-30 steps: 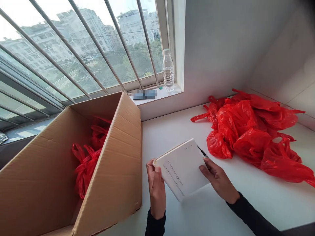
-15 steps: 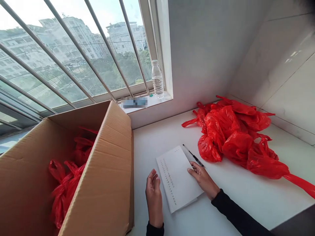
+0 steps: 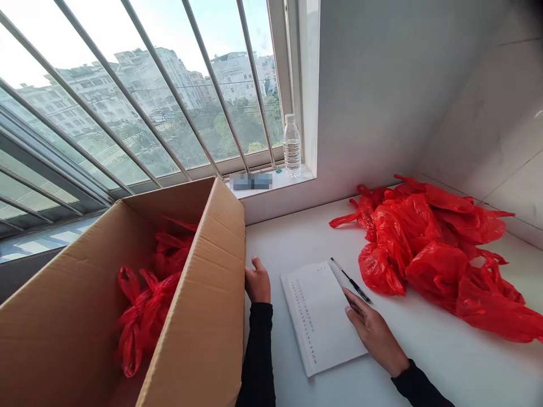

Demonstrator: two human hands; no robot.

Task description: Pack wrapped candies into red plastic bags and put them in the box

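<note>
My left hand is at the right outer side of an open cardboard box. Its thumb points up, and the box edge hides the fingertips. Inside the box lie knotted red plastic bags. My right hand rests at the right edge of a white booklet with a column of small printed marks. Its fingers are stretched out and the thumb stands apart, touching or close to the booklet's edge. A black pen lies just beyond that hand.
A heap of red plastic bags lies on the white tabletop to the right. On the windowsill stands a clear water bottle, with a blurred blue-grey item beside it. A barred window is behind the box.
My left hand has moved from beside the booklet to the box's side. My right hand's pinch on the booklet has loosened, and the booklet lies flatter. The view has shifted left.
</note>
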